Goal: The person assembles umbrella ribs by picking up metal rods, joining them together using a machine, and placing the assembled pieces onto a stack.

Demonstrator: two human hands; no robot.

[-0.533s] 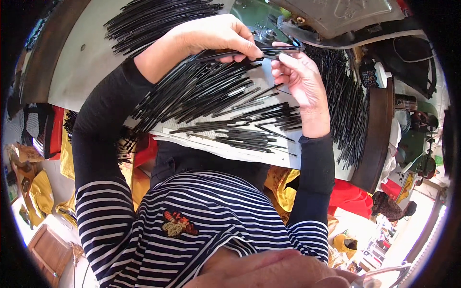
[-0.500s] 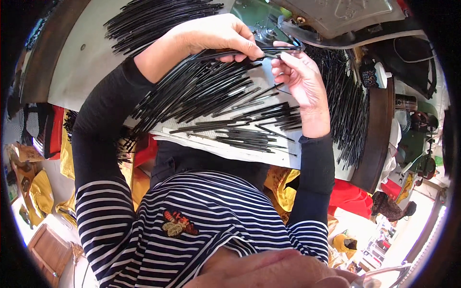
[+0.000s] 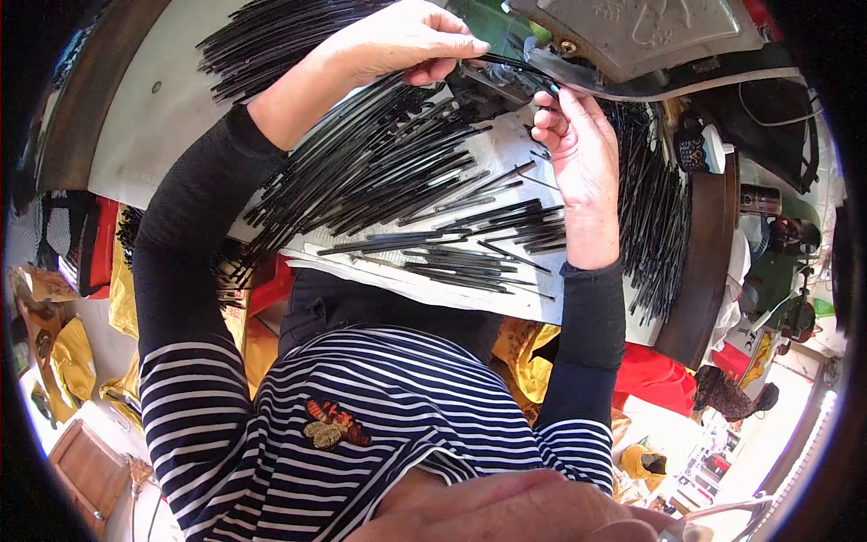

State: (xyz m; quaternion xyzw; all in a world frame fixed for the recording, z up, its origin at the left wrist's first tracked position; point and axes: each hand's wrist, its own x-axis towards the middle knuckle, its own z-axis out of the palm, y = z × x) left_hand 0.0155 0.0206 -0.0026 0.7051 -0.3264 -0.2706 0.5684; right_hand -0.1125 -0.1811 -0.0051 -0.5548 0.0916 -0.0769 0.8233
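At the far edge of the table, my left hand (image 3: 402,41) pinches one end of a thin black strip (image 3: 513,61). My right hand (image 3: 582,140) is closed at fingertip and thumb on the strip's other end, its remaining fingers curled. The strip is stretched between both hands, just in front of a grey metal machine (image 3: 650,36); part of it is lost against the dark parts there. Below my hands lie many loose black strips (image 3: 397,172), with a smaller bunch (image 3: 470,262) at the near edge.
A thick pile of black strips (image 3: 280,41) lies at the far left, another (image 3: 641,208) on the right. The white tabletop (image 3: 135,117) has brown side edges. A cup-like container (image 3: 700,149) stands at the right, beside a dark can (image 3: 760,199). Red cloth (image 3: 659,379) hangs below.
Both hands have moved away from me toward the machine. They have drawn farther apart, the right one shifting slightly right, with the strip between them.
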